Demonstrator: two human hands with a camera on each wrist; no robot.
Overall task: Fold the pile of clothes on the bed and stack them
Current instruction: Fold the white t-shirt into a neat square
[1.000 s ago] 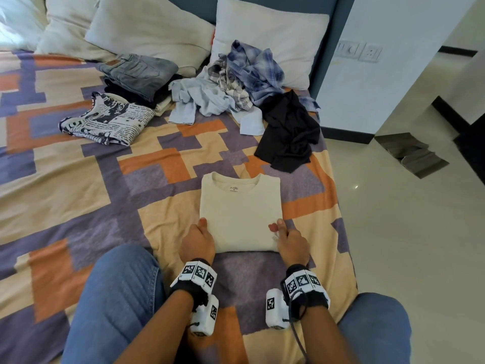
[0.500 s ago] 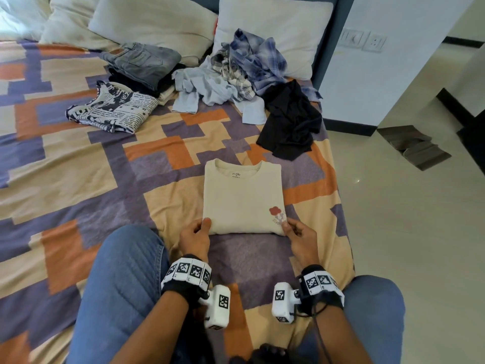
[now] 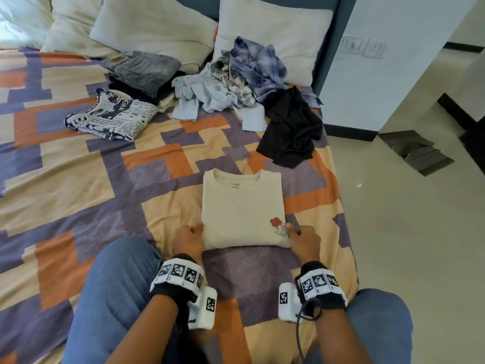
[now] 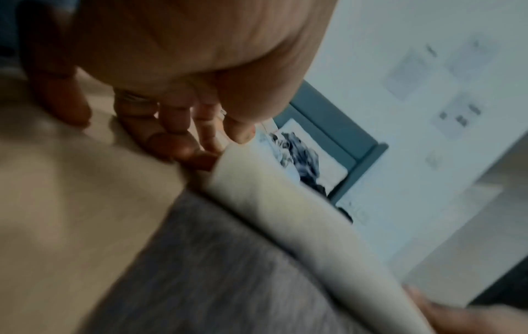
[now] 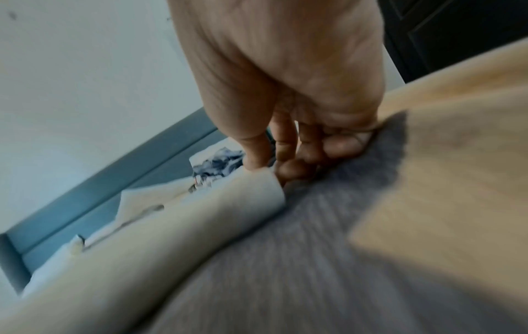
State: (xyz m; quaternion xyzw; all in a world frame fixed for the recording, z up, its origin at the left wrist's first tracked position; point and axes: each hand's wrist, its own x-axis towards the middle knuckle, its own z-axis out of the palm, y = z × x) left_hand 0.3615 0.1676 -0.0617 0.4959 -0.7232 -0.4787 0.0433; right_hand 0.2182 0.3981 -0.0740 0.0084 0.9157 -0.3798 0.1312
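Fingers (image 4: 160, 137) of the left hand (image 3: 187, 239) are tucked under the near left corner of a folded cream tee (image 3: 242, 208), with the thumb laid on top, so the corner is pinched. The near right corner is gripped the same way by the right hand (image 3: 304, 239); in the right wrist view its fingers (image 5: 288, 162) are seen curled beneath the fold while the thumb presses on it. Both wrist views are blurred, and how far the fingers reach under the cloth cannot be made out.

The tee is laid flat near the bed's right edge, collar away from the person, with a small red print (image 3: 275, 223) at its near right corner, partly covered by the right thumb. The patterned bedspread (image 3: 78, 179) carries it.

Farther up, near the right edge, a black garment (image 3: 291, 130) is spread loose, and behind it a heap of unfolded clothes (image 3: 236, 80) is piled against a pillow (image 3: 273, 27); single pieces in the heap are hard to tell apart. To the left of the heap a stack of folded clothes (image 3: 141, 72) is seen, its lower layers mostly hidden. A folded newsprint tee (image 3: 112, 115) rests just beside the stack, nearer the person.

Knees in jeans (image 3: 112, 298) are cut off by the bottom edge.
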